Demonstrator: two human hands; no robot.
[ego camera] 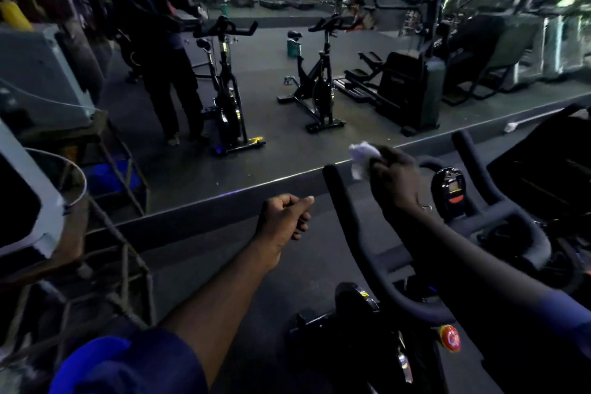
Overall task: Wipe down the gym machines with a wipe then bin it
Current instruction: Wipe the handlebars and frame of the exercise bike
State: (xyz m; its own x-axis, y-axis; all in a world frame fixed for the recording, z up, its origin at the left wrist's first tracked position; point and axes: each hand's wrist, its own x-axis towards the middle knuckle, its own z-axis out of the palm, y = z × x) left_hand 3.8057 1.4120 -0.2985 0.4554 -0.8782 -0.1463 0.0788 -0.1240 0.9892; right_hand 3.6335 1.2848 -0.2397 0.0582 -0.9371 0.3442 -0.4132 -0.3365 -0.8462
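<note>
My right hand [395, 179] grips a crumpled white wipe [363, 157] just above the left horn of a black spin bike's handlebar [348, 217]. The bike's small console [449, 189] sits right of that hand. My left hand [286, 221] hovers to the left of the handlebar, fingers curled into a fist with nothing in it. A large wall mirror [287, 73] ahead reflects me and the bike.
The mirror shows a second spin bike [315, 80], a stepper machine [406, 89] and a green bin [293, 46] on the floor. A metal rack with a bucket [68, 189] stands at my left. Dark floor lies between rack and bike.
</note>
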